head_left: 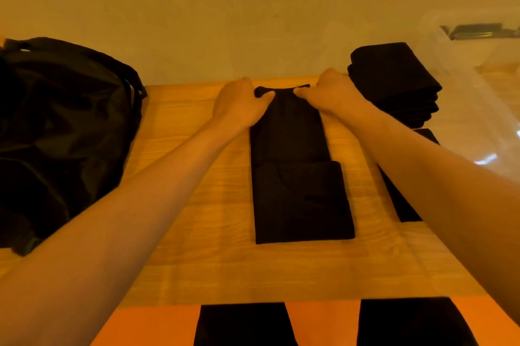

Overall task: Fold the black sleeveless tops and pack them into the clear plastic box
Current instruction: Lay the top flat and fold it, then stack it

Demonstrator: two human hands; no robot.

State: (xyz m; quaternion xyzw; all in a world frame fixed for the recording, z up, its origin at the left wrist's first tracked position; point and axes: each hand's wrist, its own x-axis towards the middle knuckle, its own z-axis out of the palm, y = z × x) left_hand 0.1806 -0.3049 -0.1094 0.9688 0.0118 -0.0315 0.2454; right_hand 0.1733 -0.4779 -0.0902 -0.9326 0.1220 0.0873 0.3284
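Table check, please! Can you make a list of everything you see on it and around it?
Surface: wooden table, bare wood near the front.
Job's things: black top half folded in the middle; stack of folded tops at far right; clear plastic box beside the stack.
Clutter: black bag at the left; flat black cloth partly under the right arm.
Hands: left hand and right hand both pinch the top's far edge.
Cables: nothing seen.
Surroundings: plain wall behind.

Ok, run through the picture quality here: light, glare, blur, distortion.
Head view: warm orange cast throughout; the black top and folded stack lose detail in dim light; glare streaks the clear plastic box; wide-angle stretch enlarges the near forearms.
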